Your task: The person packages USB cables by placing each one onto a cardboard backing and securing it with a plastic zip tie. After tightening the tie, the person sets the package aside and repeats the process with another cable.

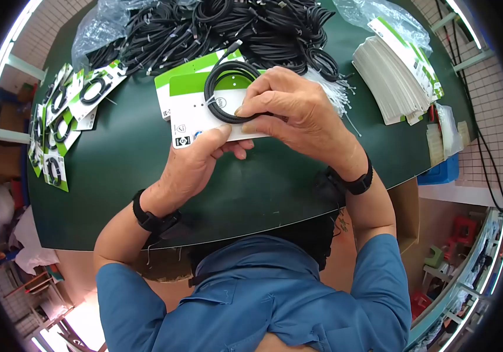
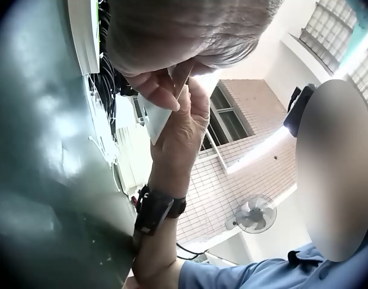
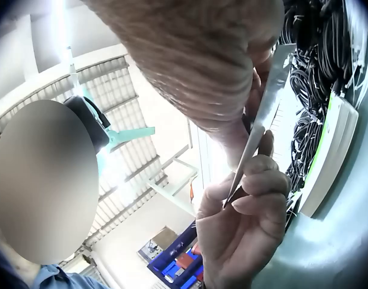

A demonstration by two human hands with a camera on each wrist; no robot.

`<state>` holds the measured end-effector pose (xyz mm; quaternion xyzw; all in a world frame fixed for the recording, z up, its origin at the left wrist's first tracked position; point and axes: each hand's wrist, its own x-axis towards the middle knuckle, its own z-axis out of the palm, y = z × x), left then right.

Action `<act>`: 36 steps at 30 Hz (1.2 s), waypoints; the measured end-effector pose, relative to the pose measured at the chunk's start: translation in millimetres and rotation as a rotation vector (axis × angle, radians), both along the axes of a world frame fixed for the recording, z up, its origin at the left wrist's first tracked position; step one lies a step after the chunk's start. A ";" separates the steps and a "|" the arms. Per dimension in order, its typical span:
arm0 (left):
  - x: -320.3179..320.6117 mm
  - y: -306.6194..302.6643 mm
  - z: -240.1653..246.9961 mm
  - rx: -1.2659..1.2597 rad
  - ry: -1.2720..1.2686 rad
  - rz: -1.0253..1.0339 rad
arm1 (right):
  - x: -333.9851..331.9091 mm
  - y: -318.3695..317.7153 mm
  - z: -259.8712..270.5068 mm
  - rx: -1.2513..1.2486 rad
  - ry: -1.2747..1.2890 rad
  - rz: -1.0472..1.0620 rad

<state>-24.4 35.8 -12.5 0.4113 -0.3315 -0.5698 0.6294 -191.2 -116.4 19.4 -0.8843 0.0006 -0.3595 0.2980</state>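
Note:
A white card with a green top band is held over the table, its lower edge pinched between the thumb and fingers of my left hand. Against its face lies a coiled black cable, bound by a white tie at its left, one connector end sticking up past the card. My right hand pinches the coil's lower right part with thumb and fingertips. Seen edge-on in the right wrist view, the card runs between both hands. A second green and white card shows behind it.
Many coiled black cables are heaped at the back. White cable ties lie right of them, and a tall stack of cards stands farther right. Several carded cables lie at the left. Clear plastic bags rest along the back.

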 end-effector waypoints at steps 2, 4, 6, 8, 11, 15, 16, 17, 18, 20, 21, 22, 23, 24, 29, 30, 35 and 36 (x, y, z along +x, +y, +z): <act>-1.7 -0.2 -1.3 0.005 0.022 0.018 | 0.9 -0.6 -4.8 0.074 0.024 0.023; -4.3 -1.0 2.7 -0.006 0.042 0.044 | 2.6 -0.4 -8.8 0.102 0.034 0.038; -4.4 -0.9 4.7 0.015 0.032 0.068 | 4.4 1.4 -10.5 0.126 0.034 0.060; -3.8 -0.9 7.1 0.022 -0.014 0.103 | 7.7 6.0 -11.3 0.137 0.050 0.066; -4.7 -2.4 10.9 0.109 -0.109 0.163 | 13.2 10.8 -12.5 0.138 0.061 0.073; -10.2 -6.4 10.8 0.160 -0.134 0.280 | 16.1 19.5 -18.4 0.071 0.024 0.040; -10.8 -7.3 11.4 0.153 -0.122 0.322 | 15.1 20.9 -18.2 0.120 0.041 0.041; -10.6 -7.7 11.5 0.152 -0.126 0.321 | 14.3 21.0 -16.9 0.164 0.055 0.042; -10.2 -8.2 11.8 0.148 -0.112 0.315 | 13.9 19.9 -14.7 0.202 0.068 0.045; -9.2 -9.2 13.5 0.132 -0.085 0.306 | 12.4 15.6 -11.7 0.195 0.071 0.057; -9.1 -9.6 15.0 0.123 -0.090 0.307 | 11.5 13.8 -11.1 0.196 0.081 0.069; -9.4 -9.7 16.1 0.125 -0.072 0.298 | 11.2 13.0 -10.5 0.199 0.092 0.080; -9.7 -9.7 16.8 0.129 -0.054 0.287 | 11.4 12.8 -9.7 0.192 0.087 0.080; -10.1 -9.6 17.0 0.134 -0.035 0.276 | 11.0 13.2 -9.2 0.209 0.099 0.075; -3.8 -7.4 16.5 0.186 -0.014 0.174 | 9.0 15.3 -10.0 0.291 0.154 0.053; -4.1 -7.3 16.5 0.188 -0.009 0.170 | 9.0 15.6 -10.2 0.318 0.171 0.047; -3.8 -6.7 16.0 0.199 -0.004 0.152 | 8.2 15.9 -9.0 0.330 0.191 0.048; -3.8 -6.7 15.6 0.205 -0.004 0.147 | 8.1 15.7 -9.2 0.331 0.191 0.053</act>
